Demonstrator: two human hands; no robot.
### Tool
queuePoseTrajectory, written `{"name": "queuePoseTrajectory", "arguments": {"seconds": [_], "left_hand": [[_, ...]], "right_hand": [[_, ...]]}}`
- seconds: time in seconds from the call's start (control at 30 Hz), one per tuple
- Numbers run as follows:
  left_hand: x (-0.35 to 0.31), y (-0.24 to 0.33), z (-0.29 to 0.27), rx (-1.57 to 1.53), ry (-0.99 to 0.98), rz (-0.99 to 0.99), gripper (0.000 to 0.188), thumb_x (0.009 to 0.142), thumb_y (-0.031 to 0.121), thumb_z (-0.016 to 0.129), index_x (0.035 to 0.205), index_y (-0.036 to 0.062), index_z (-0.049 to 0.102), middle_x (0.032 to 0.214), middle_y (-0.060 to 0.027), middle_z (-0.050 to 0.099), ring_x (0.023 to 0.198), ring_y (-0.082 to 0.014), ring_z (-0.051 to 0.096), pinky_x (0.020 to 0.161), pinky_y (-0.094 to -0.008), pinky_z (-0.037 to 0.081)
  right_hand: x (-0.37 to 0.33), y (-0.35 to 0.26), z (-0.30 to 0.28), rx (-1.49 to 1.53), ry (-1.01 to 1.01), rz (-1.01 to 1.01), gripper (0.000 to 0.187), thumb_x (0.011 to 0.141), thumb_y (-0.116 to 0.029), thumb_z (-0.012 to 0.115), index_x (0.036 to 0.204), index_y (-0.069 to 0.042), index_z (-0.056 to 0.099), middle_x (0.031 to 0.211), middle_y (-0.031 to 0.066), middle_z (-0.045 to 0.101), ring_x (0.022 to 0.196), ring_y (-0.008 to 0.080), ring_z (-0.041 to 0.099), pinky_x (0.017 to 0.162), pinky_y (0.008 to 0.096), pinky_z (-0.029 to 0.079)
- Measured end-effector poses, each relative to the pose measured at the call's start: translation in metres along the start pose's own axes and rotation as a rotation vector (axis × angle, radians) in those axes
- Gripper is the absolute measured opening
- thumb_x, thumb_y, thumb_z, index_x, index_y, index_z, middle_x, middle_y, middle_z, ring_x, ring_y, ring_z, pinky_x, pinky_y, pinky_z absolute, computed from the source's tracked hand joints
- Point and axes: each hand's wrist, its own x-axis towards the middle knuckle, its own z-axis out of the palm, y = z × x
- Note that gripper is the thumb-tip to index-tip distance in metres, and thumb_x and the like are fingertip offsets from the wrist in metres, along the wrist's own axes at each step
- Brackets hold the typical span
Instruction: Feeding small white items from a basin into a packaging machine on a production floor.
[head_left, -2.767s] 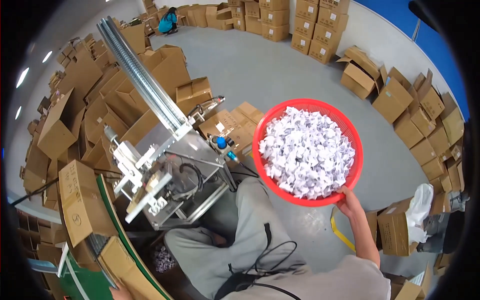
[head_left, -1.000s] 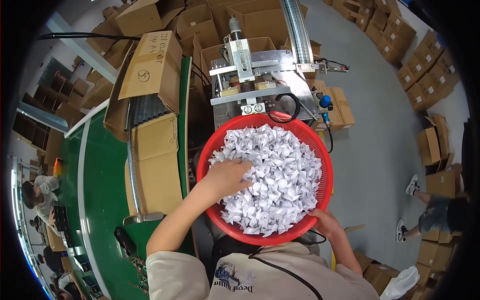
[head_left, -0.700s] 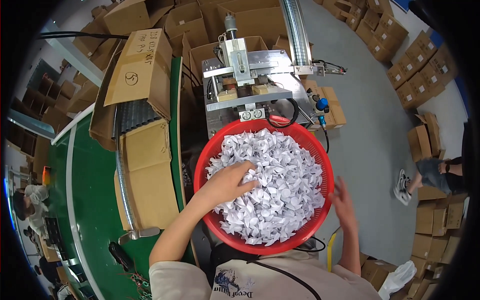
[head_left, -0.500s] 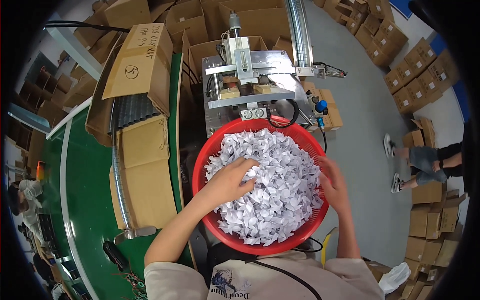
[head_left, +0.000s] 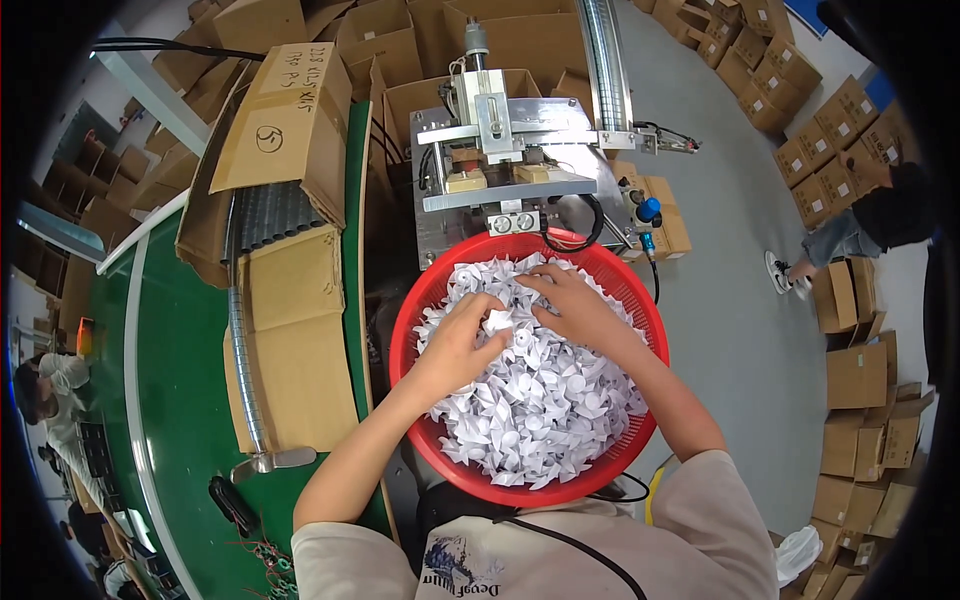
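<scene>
A round red plastic basket (head_left: 402,345) in front of me is heaped with small white pinwheel-shaped pieces (head_left: 540,400). Over the left part of the heap, my left hand (head_left: 460,345) is curled, with a white piece (head_left: 496,321) between its thumb and fingers. My right hand (head_left: 578,308) reaches across the far part of the heap, just right of the left hand. Its fingers are spread and touch the pieces at their tips; I see nothing gripped in them.
Just beyond the basket stands a metal machine (head_left: 505,150) with a coiled tube rising at its right. On the left, a green table (head_left: 180,400) bears an opened cardboard box (head_left: 275,130) of grey tubes. A person (head_left: 850,235) is at the right, near stacked cartons (head_left: 835,135).
My right hand has moved from the basket's right rim inward and away onto the heap. My left hand stays near its place, fingers slightly farther forward. The person at the right has shifted.
</scene>
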Motion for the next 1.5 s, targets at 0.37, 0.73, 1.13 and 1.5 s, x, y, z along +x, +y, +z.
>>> {"name": "queuePoseTrajectory", "arguments": {"seconds": [0.37,0.73,1.13,1.5], "left_hand": [[-0.004,0.010,-0.003,-0.018,0.007,-0.049,0.028,0.095,0.013,0.063,0.120,0.0030,0.053,0.097,-0.0130,0.063,0.075,-0.0212,0.060,0.071,-0.0331,0.050],[0.025,0.039,-0.030,0.104,0.264,0.176,0.026,0.093,0.014,0.065,0.116,0.0038,0.058,0.108,-0.0119,0.062,0.089,-0.0268,0.062,0.079,-0.0360,0.049],[0.116,0.044,-0.048,0.591,0.489,0.443,0.033,0.085,0.012,0.071,0.116,0.0090,0.062,0.120,-0.0077,0.058,0.109,-0.0277,0.057,0.093,-0.0407,0.047],[0.072,0.046,-0.049,0.629,0.589,0.470,0.033,0.086,0.013,0.070,0.118,0.0091,0.062,0.117,-0.0086,0.059,0.105,-0.0302,0.059,0.088,-0.0411,0.049]], "right_hand": [[0.002,0.005,-0.010,0.244,-0.087,0.181,0.043,0.089,-0.014,0.070,0.132,-0.013,0.064,0.114,0.0095,0.058,0.093,0.0238,0.057,0.080,0.0311,0.047],[-0.005,0.012,0.001,0.218,-0.013,-0.048,0.035,0.089,-0.017,0.071,0.123,-0.011,0.069,0.104,0.0082,0.063,0.080,0.0201,0.059,0.073,0.0301,0.047],[-0.005,0.004,0.004,0.405,0.058,0.060,0.030,0.089,-0.012,0.066,0.118,-0.008,0.069,0.076,0.0062,0.067,0.059,0.0178,0.054,0.058,0.0296,0.043],[-0.008,0.006,-0.020,0.457,-0.012,0.173,0.029,0.090,-0.012,0.067,0.118,-0.005,0.067,0.080,0.0059,0.068,0.061,0.0143,0.055,0.057,0.0270,0.042]]}}
